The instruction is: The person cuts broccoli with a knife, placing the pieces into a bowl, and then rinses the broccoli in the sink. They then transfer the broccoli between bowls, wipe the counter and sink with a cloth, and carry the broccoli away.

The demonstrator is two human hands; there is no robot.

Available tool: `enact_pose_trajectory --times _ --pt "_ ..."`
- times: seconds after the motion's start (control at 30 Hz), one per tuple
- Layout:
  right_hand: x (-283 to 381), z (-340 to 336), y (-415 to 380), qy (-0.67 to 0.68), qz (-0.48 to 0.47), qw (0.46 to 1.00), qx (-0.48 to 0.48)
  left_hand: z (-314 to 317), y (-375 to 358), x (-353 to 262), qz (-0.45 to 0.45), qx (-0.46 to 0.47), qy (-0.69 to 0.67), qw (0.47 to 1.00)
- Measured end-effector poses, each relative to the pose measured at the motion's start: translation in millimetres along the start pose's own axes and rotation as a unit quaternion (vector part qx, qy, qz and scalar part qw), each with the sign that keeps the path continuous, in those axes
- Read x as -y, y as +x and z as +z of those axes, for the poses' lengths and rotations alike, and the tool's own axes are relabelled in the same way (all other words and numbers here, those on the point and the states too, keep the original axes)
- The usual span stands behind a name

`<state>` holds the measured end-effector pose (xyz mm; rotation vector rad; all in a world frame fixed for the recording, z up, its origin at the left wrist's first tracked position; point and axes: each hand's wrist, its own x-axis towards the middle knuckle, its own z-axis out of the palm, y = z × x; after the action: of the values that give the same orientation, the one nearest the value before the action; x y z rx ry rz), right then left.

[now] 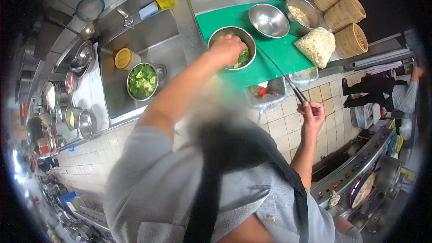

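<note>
**Steel bowl (pixel 234 29) of greens (pixel 243 58) reached into by left hand (pixel 229 49)**

The bowl is set on a green cutting board (pixel 252 74), near its left side. Its mouth is partly covered by the left hand, whose fingers are bent down inside; whether anything is gripped there cannot be told. In the closed fingers of the right hand (pixel 312 113), a long, thin tool (pixel 281 73) is held by its black handle, its metal length slanted across the board toward the bowl. Beyond, a second steel bowl (pixel 269 20), a metal pot (pixel 302 29) of pale pieces and a bulging pale bag (pixel 316 47) are grouped, with bamboo steamers (pixel 344 13) placed beside them. In the sink (pixel 114 47), vegetable pieces (pixel 142 81) are held in a round container near a yellow-lidded tub (pixel 123 58). At far right, another person (pixel 402 96) is seen.
</note>
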<state>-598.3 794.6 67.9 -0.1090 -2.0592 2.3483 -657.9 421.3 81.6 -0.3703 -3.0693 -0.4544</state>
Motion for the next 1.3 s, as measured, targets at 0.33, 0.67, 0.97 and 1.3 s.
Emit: enact_pose_trajectory --times 0.33,0.67,0.97,1.3 --pt "-37.8 18.5 -28.0 -0.174 0.182 0.966 0.056 -4.0 2.9 13.2 -0.092 -0.024 -0.150 0.984" --pt "-47.4 21.0 -17.6 -0.214 0.150 0.957 0.123 -37.7 -53.9 -13.7 -0.125 -0.144 -0.825 0.532" --pt "5.3 -31.4 6.3 -0.211 -0.102 0.967 0.103 -7.3 -69.3 -102.3 -0.212 -0.206 -0.761 0.577" --pt "26.5 -40.3 25.9 -0.148 -0.068 0.966 0.201 28.4 -52.5 -167.1 -0.247 -0.148 -0.841 0.457"
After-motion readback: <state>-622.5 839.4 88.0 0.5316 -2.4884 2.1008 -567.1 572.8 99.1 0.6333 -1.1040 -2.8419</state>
